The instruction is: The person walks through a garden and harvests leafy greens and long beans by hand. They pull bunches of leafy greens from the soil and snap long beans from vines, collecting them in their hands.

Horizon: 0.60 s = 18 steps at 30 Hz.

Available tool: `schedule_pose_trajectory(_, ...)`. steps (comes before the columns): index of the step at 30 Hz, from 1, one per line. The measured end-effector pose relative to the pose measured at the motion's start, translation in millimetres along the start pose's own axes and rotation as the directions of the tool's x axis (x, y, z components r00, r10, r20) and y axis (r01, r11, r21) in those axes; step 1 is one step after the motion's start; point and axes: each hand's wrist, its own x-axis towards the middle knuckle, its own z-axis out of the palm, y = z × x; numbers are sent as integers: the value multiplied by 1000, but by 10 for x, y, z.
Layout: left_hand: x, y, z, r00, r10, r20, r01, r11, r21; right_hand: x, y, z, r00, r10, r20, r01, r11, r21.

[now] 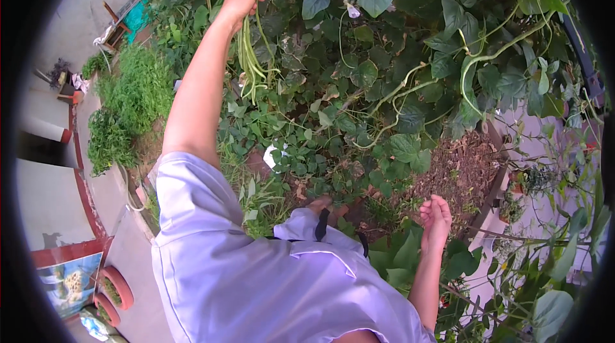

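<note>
My left hand (244, 6) is raised at the top and grips a bunch of long green beans (248, 55). They hang down below my fist, and some stick up above it. Low on the right, my right hand (435, 222) has its fingers curled in, with nothing visible in it. Before me is a dense wall of bean vines (307, 64). More long pods grow there: a thick curved bean pod (504, 47) at the upper right and a thinner, wavy bean pod (396, 119) left of it. A pale flower (353, 10) hangs near the top.
Dry leaf litter (461, 175) covers soil beside a bed edging (485, 199). Feathery green plants (139, 88) grow on the left by a paved path (139, 266). Terracotta planters (117, 287) stand at the lower left. A dark metal post (584, 59) rises at the far right.
</note>
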Motion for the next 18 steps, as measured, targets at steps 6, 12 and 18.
schedule_pose_trajectory(6, -84, -124, -251, 990, -54, -134, 56, 998, 12, 23, 95, 33, 999, 17, 44, -17, 1000, -3)
schedule_pose_trajectory(12, -146, -153, -302, 980, -61, -191, 72, 996, 52, -22, 143, 75, 998, 26, 51, -25, 1000, -10)
schedule_pose_trajectory(18, -119, -250, -421, 970, -123, -209, 122, 992, -17, -68, 133, 117, 998, 24, 66, -23, 1000, -15)
